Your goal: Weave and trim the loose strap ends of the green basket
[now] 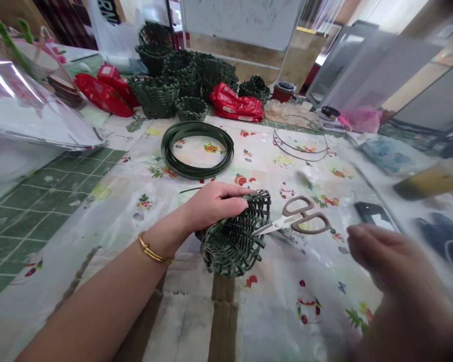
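My left hand (217, 202) grips a small dark green woven basket (232, 251) by its far rim, thumb inside and fingers over the outer side. Tilted on its side, the basket has its mouth facing right and towards me. Scissors (305, 217) with brown-grey handles lie just right of it, their blades slightly apart and the tips at the rim. Loose strips (289, 240) lie beneath the scissors. Farther right, my right hand (379, 251) is raised, blurred, its fingers curled closed, apart from the basket. Whatever it may hold is not visible.
A coil of green strip (168, 148) lies beyond the basket, and a thin wire ring (302, 159) to its right. Woven baskets (154, 98) and red packets (237, 103) line the back. A phone (373, 215) and a yellowish cylinder (434, 178) are at right.
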### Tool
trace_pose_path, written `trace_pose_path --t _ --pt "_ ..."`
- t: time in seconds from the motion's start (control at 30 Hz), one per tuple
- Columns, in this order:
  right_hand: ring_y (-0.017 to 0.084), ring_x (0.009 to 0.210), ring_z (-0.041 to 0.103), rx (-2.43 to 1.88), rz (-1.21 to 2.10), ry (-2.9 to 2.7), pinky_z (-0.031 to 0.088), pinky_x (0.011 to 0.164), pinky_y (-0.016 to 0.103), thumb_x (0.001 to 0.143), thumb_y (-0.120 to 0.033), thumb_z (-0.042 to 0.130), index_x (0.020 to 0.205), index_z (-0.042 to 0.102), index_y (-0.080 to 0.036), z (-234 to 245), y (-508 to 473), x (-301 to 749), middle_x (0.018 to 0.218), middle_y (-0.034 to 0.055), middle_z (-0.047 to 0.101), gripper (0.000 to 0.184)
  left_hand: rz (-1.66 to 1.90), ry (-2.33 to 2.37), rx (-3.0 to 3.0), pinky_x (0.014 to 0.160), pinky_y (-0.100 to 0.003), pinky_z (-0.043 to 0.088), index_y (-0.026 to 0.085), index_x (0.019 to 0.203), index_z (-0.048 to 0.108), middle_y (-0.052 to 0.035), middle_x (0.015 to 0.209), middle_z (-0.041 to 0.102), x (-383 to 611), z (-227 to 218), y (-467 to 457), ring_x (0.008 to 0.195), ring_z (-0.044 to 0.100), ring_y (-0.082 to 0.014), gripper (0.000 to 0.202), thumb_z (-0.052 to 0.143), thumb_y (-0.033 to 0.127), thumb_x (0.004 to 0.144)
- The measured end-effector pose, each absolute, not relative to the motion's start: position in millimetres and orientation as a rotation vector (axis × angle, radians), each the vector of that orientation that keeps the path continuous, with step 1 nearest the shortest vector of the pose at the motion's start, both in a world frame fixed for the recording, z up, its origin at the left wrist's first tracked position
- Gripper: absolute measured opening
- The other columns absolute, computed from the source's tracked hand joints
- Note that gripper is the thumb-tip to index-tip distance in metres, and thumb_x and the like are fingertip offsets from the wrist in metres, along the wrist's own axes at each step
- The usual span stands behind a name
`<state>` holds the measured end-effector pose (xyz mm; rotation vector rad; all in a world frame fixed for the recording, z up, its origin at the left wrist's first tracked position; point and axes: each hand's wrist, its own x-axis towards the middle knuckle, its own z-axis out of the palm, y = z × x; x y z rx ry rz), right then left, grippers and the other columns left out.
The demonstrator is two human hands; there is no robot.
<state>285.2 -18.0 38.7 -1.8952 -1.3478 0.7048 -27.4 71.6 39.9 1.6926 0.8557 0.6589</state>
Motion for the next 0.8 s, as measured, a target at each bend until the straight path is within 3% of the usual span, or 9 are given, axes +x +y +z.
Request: trace_pose_path --t 0.1,0.13,0.2,0.3,0.43,0.57,0.67,0.73,0.8 --pt "0.017 0.058 0.058 -1.887 0.372 -1.137 0.043 0.044 0.026 0.074 -0.053 0.068 0.086 0.063 -0.022 27 -2 283 0.074 0.0044 0.065 0.034 0.63 0.827 1.778 0.1 -0.036 0.044 0.017 0.119 0.067 -0.0055 0.12 0.068 -25 42 70 0.114 0.06 -0.0256 0.045 0.056 0.033 0.078" --pt "0.019 0.067 0.062 -1.87 0.432 -1.179 0.048 0.05 0.028 0.072 -0.052 0.07 0.101 0.062 -0.022 20 4 278 0.088 0.0074 0.067 0.042 0.621 0.811 1.814 0.099 -0.036 0.044 0.018 0.119 0.067 -0.0052 0.12 0.069 -25 42 70 0.113 0.061 -0.0251 0.044 0.057 0.033 0.078" --pt "0.018 0.065 0.063 -1.82 0.684 -1.231 0.051 0.052 0.029 0.07 -0.051 0.071 0.11 0.061 -0.021 7 15 269 0.09 0.0072 0.068 0.051 0.589 0.769 1.866 0.098 -0.034 0.044 0.02 0.118 0.068 -0.0041 0.118 0.069 -24 44 70 0.11 0.062 -0.0241 0.042 0.057 0.032 0.078" --pt "0.014 0.051 0.058 -1.852 0.788 -1.169 0.047 0.045 0.026 0.069 -0.051 0.07 0.099 0.066 -0.019 -2 21 273 0.071 0.0024 0.065 0.044 0.567 0.76 1.824 0.099 -0.035 0.044 0.021 0.116 0.069 -0.0036 0.118 0.07 -27 44 71 0.111 0.061 -0.0245 0.041 0.058 0.03 0.078" --pt "0.015 0.049 0.054 -1.974 0.464 -1.003 0.044 0.046 0.03 0.072 -0.047 0.065 0.099 0.066 -0.017 5 19 313 0.071 0.0028 0.061 0.04 0.655 0.814 1.405 0.09 -0.039 0.049 0.013 0.114 0.069 -0.01 0.11 0.073 -33 37 75 0.103 0.065 -0.0283 0.046 0.062 0.036 0.075" --pt "0.027 0.077 0.061 -2.081 0.176 -1.0 0.047 0.063 0.039 0.069 -0.037 0.071 0.092 0.071 -0.018 17 14 321 0.082 0.0094 0.066 0.03 0.739 0.798 1.09 0.079 -0.035 0.053 0.012 0.107 0.072 -0.0099 0.093 0.076 -40 29 81 0.088 0.069 -0.0256 0.045 0.068 0.035 0.068" --pt "0.027 0.091 0.06 -2.013 0.069 -1.057 0.046 0.075 0.039 0.076 -0.042 0.068 0.092 0.071 -0.022 28 -3 285 0.094 0.0088 0.067 0.026 0.737 0.796 1.134 0.08 -0.035 0.053 0.013 0.108 0.071 -0.0087 0.095 0.076 -43 29 82 0.088 0.069 -0.0248 0.041 0.066 0.033 0.073" --pt "0.022 0.072 0.061 -1.791 0.624 -1.305 0.047 0.064 0.033 0.079 -0.05 0.065 0.078 0.07 -0.021 31 -19 251 0.075 0.0063 0.068 0.03 0.712 0.79 1.203 0.085 -0.038 0.052 0.014 0.111 0.07 -0.0084 0.101 0.075 -43 32 82 0.096 0.068 -0.0265 0.041 0.063 0.033 0.076" --pt "0.019 0.061 0.06 -1.511 1.416 -1.494 0.045 0.052 0.03 0.084 -0.058 0.056 0.086 0.072 -0.019 27 -31 221 0.074 0.0076 0.07 0.042 0.68 0.772 1.263 0.093 -0.042 0.049 0.015 0.115 0.068 -0.0086 0.111 0.072 -42 33 80 0.106 0.064 -0.0284 0.043 0.062 0.036 0.078"
